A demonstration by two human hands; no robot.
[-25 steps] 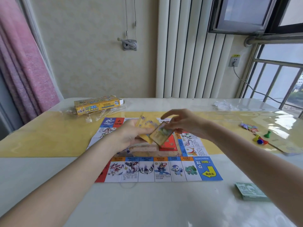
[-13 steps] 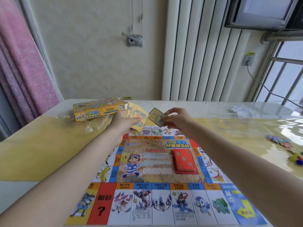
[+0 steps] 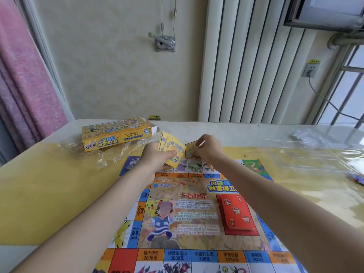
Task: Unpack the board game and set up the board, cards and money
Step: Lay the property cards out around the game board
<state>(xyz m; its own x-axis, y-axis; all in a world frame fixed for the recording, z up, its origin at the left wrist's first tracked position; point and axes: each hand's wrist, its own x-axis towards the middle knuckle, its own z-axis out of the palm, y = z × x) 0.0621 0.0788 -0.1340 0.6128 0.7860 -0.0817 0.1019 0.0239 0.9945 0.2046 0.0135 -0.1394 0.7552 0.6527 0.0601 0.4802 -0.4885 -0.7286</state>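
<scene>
Yellow-covered table [image 3: 49,194] carrying game board [image 3: 187,213], unfolded flat, near edge out of view. Yellow game box [image 3: 116,135] on its side at far left of table, beyond board, clear plastic wrap [image 3: 102,154] just before it. Red card stack [image 3: 237,213] face down on board's centre-right panel. Left hand [image 3: 157,157] above board's far edge, fingers curled round fanned deck of yellow-backed cards [image 3: 172,149]. Right hand [image 3: 206,149] just beside it, fingers pinching single card [image 3: 190,149], held upright, close beside deck.
</scene>
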